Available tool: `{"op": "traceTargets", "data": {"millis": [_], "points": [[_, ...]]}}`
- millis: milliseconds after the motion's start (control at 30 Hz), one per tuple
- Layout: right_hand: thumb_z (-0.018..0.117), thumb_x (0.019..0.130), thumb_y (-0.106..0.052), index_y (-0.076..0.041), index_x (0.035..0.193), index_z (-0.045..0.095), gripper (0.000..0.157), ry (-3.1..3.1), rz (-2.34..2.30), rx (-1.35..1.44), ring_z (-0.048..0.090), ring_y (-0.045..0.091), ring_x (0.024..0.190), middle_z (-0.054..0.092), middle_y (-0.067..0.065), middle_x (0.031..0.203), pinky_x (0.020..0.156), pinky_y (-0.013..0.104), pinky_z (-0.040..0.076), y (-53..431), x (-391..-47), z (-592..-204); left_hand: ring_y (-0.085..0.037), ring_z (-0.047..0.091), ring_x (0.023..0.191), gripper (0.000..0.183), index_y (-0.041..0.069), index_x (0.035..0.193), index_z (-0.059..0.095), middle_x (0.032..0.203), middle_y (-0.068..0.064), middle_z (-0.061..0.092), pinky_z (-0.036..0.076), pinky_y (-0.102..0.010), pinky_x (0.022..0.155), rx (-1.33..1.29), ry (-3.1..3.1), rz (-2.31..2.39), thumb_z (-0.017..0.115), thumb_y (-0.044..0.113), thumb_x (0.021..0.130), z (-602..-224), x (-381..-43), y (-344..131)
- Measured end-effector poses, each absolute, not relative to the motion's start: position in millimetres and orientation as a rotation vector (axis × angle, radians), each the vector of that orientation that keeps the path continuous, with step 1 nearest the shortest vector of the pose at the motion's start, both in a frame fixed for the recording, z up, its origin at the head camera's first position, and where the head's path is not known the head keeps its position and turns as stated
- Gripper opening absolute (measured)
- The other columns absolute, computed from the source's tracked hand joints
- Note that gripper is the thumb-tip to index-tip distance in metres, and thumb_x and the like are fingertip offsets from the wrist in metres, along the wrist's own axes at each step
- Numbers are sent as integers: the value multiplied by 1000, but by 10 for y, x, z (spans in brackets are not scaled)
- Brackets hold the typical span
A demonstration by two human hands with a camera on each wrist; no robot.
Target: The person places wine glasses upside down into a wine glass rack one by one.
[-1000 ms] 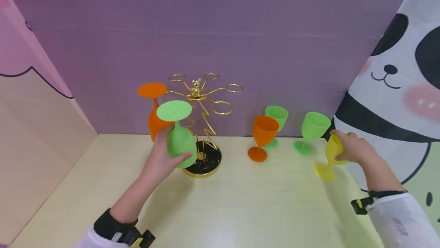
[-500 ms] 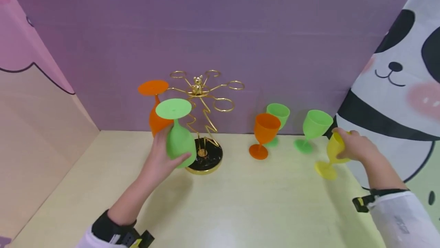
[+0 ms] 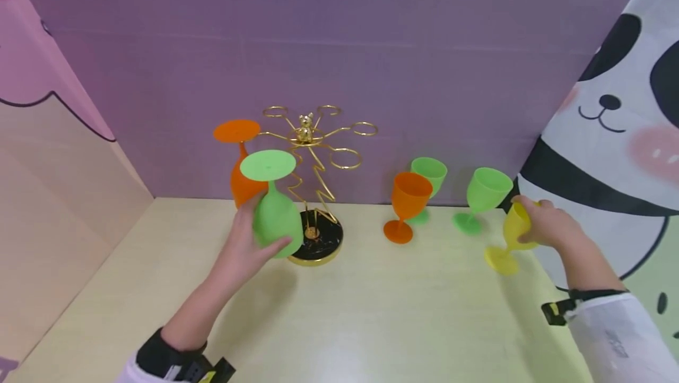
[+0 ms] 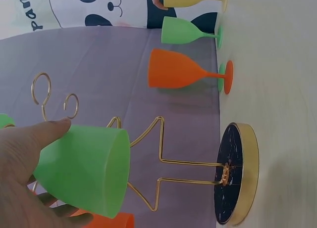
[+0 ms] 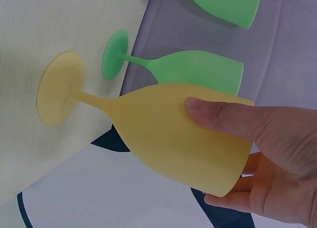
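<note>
With my left hand [image 3: 246, 241] I grip the bowl of a green goblet [image 3: 277, 224], which is upside down with its foot on top, in front of the gold glass rack [image 3: 306, 135]. Behind it an orange goblet [image 3: 237, 131] hangs inverted at the rack's left side. My right hand [image 3: 549, 224] holds a yellow goblet [image 3: 517, 227] by its bowl, thumb on one side and fingers on the other in the right wrist view. That goblet is upright, its foot on or close to the table; which, I cannot tell.
Right of the rack stand an upright orange goblet [image 3: 411, 194], a green goblet [image 3: 432, 172] partly hidden behind it, and another green goblet [image 3: 488, 188]. The rack's round black base [image 3: 323, 244] sits on the pale table [image 3: 371, 312]. A purple backdrop [image 3: 339, 29] rises behind.
The view has shifted slightly, so things sit a little higher in the frame. My left hand and the green goblet have barely moved; the right hand still holds the yellow goblet in place.
</note>
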State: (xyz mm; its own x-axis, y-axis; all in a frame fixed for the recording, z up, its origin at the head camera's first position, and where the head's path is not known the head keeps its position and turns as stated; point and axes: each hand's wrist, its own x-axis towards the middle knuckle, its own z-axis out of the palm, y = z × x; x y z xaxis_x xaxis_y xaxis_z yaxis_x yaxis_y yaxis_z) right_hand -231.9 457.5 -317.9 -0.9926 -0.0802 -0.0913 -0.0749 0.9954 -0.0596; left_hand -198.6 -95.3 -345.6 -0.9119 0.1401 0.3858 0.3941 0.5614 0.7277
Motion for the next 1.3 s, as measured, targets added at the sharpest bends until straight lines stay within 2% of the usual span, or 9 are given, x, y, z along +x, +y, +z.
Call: {"op": "traceTargets", "data": {"millis": [233,400,500,567,700,833,967,1133,1300], "points": [[78,65,-26,-3,130,28,86,3054,-96,-143,48,54,80,34,45,109,68,62,43,4571,-2314,-3192,-29,36,120,80,10,140,26,137,-13,34,38,-49,98,-364,-2348,-1373,73,27,77,-3402,-1873,-1084],[78,65,-27,-4,131,27,87,3052,-94,-140,47,55,81,33,45,110,67,62,43,4558,-2318,-3167,-18,41,117,66,14,135,38,132,-4,42,42,-29,96,-333,-2092,-1426,71,12,78,-3243,-1768,-1195],[78,65,-27,-4,131,27,87,3048,-87,-136,47,55,82,34,45,110,67,61,43,4555,-2323,-3148,-14,43,114,62,12,132,42,129,-4,45,41,-19,92,-358,-2008,-1383,70,3,77,-3088,-1745,-1257],[78,65,-28,-4,132,27,88,3045,-82,-132,47,55,82,34,45,110,66,61,43,4560,-2330,-3141,-14,43,114,60,10,130,44,127,-6,45,41,-17,92,-389,-1975,-1341,69,0,76,-2978,-1760,-1297],[78,65,-29,-4,132,27,88,3041,-76,-124,47,55,82,34,45,110,67,61,43,4567,-2345,-3132,-13,42,115,57,9,128,47,128,-6,44,40,-18,93,-453,-1981,-1236,70,3,76,-2748,-1844,-1346],[78,65,-29,-4,131,27,87,3040,-72,-124,48,54,82,34,45,109,67,61,43,4561,-2349,-3133,-16,39,117,52,9,127,48,131,-6,43,41,-32,96,-511,-2077,-1120,69,13,80,-2492,-1943,-1321],[78,65,-29,-4,131,27,87,3033,-81,-133,49,53,80,34,45,108,65,60,44,4562,-2336,-3161,-22,34,123,52,13,130,46,136,-7,37,36,-48,98,-549,-2308,-973,64,31,85,-2239,-2040,-1242],[78,65,-30,-4,131,26,88,3019,-90,-122,48,54,80,33,45,110,63,58,44,4564,-2315,-3182,-26,31,125,53,16,132,43,139,-9,33,34,-50,99,-624,-2517,-825,60,39,87,-1947,-2171,-1129],[78,64,-30,-5,131,27,88,3032,-81,-133,48,55,79,33,46,109,62,59,44,4569,-2315,-3172,-25,36,121,58,17,136,39,140,-7,33,33,-49,100,-670,-2628,-778,57,42,87,-1687,-2294,-1033]]}}
